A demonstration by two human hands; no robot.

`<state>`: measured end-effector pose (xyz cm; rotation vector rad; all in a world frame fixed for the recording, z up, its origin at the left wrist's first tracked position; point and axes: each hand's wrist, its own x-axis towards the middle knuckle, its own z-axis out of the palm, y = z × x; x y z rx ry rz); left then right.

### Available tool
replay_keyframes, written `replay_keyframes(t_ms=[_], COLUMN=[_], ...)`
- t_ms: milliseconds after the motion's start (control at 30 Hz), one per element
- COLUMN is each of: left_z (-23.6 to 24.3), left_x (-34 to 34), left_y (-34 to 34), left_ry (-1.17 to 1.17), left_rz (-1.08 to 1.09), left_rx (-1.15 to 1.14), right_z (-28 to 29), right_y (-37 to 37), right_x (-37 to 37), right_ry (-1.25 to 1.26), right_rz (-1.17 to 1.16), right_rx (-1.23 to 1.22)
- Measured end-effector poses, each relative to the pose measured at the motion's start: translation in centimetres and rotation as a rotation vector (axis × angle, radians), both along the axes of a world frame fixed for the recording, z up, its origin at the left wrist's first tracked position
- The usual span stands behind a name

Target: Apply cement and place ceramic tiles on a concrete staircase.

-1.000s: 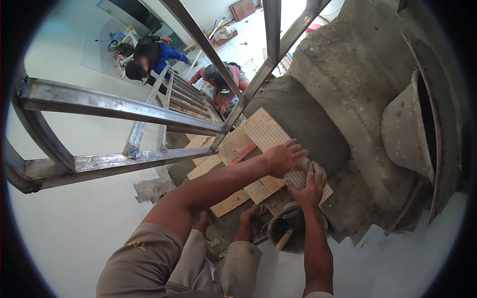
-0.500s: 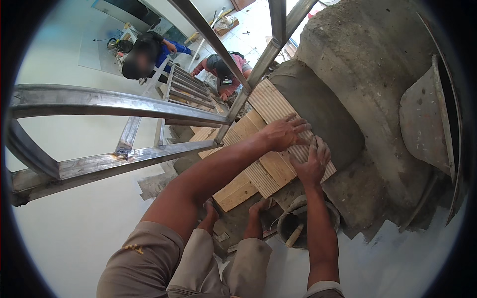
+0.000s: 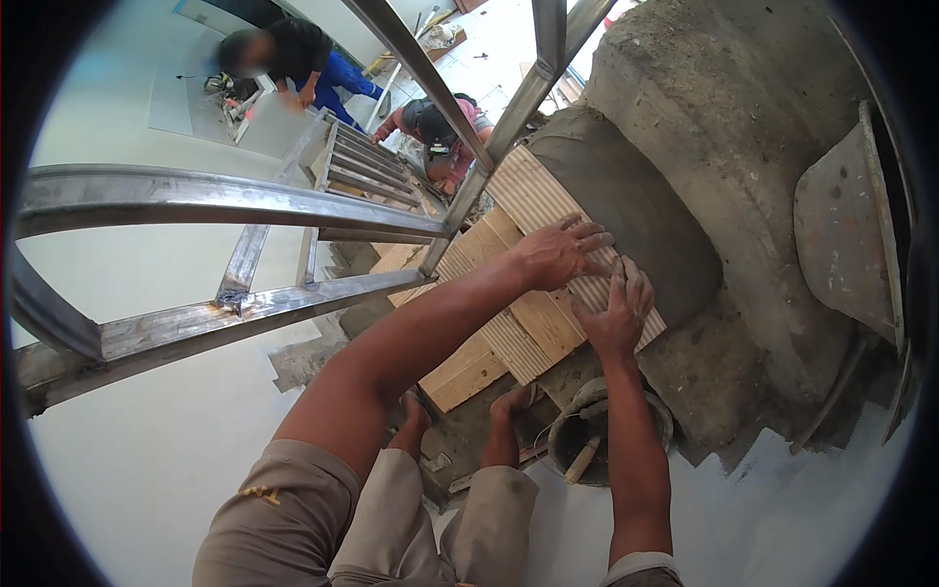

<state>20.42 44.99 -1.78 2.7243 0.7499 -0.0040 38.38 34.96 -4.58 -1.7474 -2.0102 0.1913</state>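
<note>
A ribbed beige tile strip [image 3: 531,193] lies along the edge of a step, beside a smooth bed of wet grey mortar [image 3: 641,186]. My left hand [image 3: 565,252] rests across the strip with its fingers spread toward the mortar side. Just nearer to me, my right hand [image 3: 616,311] lies on the same strip, thumb apart and fingers stretched to its mortar-side edge. Both hands are dusted with grey, and their fingertips almost meet. Lower down are wood-look tiles [image 3: 544,328] and another ribbed strip [image 3: 518,350].
A metal railing [image 3: 245,201] crosses on the left. Near my right forearm stands a black bucket [image 3: 570,440] with a wooden-handled tool [image 3: 582,460]. A large mortar-stained basin [image 3: 846,230] leans at right. Two other people, one in blue trousers [image 3: 342,83] and one in a red top [image 3: 450,166], are below.
My hands stay on the ribbed strip with hardly any shift. The person in blue trousers has straightened and moved up and left. The view has shifted slightly.
</note>
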Motion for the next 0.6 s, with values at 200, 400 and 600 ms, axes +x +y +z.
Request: replay_keyframes(t_ms=[200,400,600], left_z=[-0.2,0.3,2.8], left_x=[-0.7,-2.0,-6.8], left_y=[-0.1,-1.4,-3.0], left_ry=[-0.021,-0.113,-0.257], left_rz=[0.011,0.161,0.572], left_rx=[-0.003,-0.020,-0.093], right_z=[0.0,-0.2,0.5], right_y=[0.2,0.2,0.3], right_x=[-0.5,-0.1,-0.1], right_ry=[-0.021,-0.014,-0.022], right_rz=[0.008,0.018,0.029], right_rx=[-0.012,-0.017,0.013])
